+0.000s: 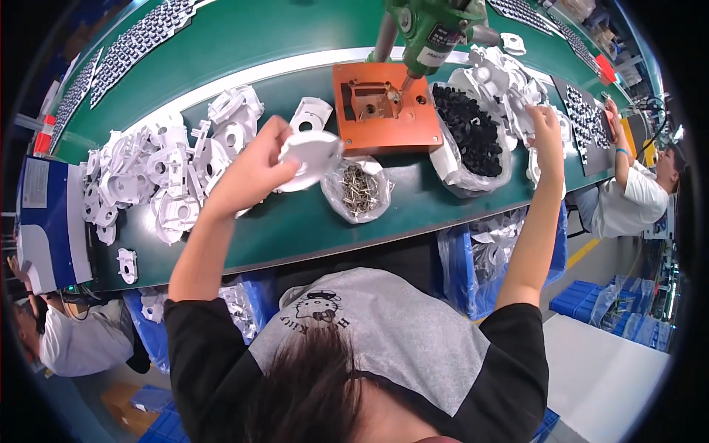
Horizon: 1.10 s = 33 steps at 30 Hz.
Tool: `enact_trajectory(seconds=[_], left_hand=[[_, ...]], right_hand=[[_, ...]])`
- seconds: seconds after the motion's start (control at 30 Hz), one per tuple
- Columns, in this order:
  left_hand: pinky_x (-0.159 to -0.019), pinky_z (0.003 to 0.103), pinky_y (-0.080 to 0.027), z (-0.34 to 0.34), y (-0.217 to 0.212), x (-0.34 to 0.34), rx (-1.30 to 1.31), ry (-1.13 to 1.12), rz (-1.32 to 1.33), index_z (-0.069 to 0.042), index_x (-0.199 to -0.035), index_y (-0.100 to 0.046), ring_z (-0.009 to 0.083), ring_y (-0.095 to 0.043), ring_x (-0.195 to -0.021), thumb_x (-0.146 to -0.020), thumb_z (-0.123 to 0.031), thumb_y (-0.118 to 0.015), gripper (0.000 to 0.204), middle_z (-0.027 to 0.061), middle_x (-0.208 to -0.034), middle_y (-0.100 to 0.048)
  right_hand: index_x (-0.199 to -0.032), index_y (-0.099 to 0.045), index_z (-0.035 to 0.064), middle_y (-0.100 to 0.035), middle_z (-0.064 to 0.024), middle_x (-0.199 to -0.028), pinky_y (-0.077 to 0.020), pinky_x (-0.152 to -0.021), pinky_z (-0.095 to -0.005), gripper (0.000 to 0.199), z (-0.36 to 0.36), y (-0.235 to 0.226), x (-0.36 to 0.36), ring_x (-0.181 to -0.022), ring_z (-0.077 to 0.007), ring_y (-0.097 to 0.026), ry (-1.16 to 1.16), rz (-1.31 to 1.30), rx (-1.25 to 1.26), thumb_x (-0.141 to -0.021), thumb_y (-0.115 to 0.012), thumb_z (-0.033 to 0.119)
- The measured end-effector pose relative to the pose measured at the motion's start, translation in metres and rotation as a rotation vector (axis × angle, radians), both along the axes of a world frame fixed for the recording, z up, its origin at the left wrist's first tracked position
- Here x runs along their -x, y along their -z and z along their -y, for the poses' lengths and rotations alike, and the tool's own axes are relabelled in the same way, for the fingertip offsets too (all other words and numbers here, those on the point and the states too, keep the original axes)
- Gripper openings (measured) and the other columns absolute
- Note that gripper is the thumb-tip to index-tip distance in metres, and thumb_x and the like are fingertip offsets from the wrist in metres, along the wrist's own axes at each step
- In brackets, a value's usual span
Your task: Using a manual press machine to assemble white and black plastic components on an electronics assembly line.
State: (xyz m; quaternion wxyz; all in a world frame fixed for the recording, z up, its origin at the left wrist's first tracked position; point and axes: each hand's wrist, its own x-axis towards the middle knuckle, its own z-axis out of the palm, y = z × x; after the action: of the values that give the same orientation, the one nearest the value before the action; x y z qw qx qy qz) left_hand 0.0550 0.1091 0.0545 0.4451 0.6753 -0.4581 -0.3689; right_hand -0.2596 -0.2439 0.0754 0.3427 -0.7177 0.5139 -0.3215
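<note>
My left hand [255, 166] pinches a white plastic part [316, 153], rounded and disc-like, and holds it above the bench left of the orange fixture. Behind that part, another white part [310, 114] with a round hole lies on the bench. My right hand [545, 136] is at the near right edge of a heap of white plastic parts [496, 77]. Its fingers curl inward among the parts; what lies between them is hidden. Between my hands sits the orange fixture [388, 136], under the tip of a green machine head [422, 33].
A bag of small metal pins [358, 190] sits before the fixture, a bag of black pieces [469, 133] right of it. White parts [177, 166] are heaped at left. Blue lined bins [461, 273] stand below the bench edge. A co-worker [639, 192] sits at far right, another person [81, 336] at left.
</note>
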Motion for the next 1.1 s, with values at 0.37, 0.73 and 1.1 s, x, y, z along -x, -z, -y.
enact_trajectory(seconds=[0.37, 0.73, 1.1], left_hand=[[-0.081, 0.035, -0.053, 0.088, -0.005, 0.059, -0.076, 0.056, -1.163, -0.005, -0.119, -0.051, 0.0204, -0.063, -0.095, -0.092, -0.044, -0.037, 0.049, 0.009, -0.11, -0.062], [-0.061, 0.033, -0.06, 0.084, 0.028, 0.068, -0.132, 0.362, -1.475, -0.002, -0.128, -0.044, 0.0249, -0.066, -0.088, -0.094, -0.048, -0.035, 0.057, 0.0161, -0.109, -0.061], [-0.074, 0.038, -0.058, 0.083, 0.072, 0.072, -0.171, 0.414, -1.557, -0.002, -0.12, -0.049, 0.0259, -0.064, -0.093, -0.093, -0.043, -0.043, 0.049, 0.0169, -0.108, -0.06]], right_hand=[[-0.095, -0.068, 0.0061, -0.053, -0.0176, -0.124, -0.0426, -0.094, -0.0387, 0.045, -0.157, -0.019, -0.068, -0.114, -0.0329, -0.052, -0.992, 0.308, 0.474, -0.051, -0.061, 0.004], [-0.086, -0.072, 0.004, -0.05, -0.0266, -0.125, -0.0276, -0.104, -0.0486, 0.038, -0.154, -0.017, -0.076, -0.12, -0.0397, -0.046, -1.322, 0.323, 0.186, -0.051, -0.059, 0.01], [-0.098, -0.07, 0.0118, -0.05, -0.0213, -0.128, -0.0315, -0.101, -0.0502, 0.046, -0.172, -0.013, -0.085, -0.123, -0.0421, -0.041, -1.428, 0.193, 0.284, -0.053, -0.062, 0.011]])
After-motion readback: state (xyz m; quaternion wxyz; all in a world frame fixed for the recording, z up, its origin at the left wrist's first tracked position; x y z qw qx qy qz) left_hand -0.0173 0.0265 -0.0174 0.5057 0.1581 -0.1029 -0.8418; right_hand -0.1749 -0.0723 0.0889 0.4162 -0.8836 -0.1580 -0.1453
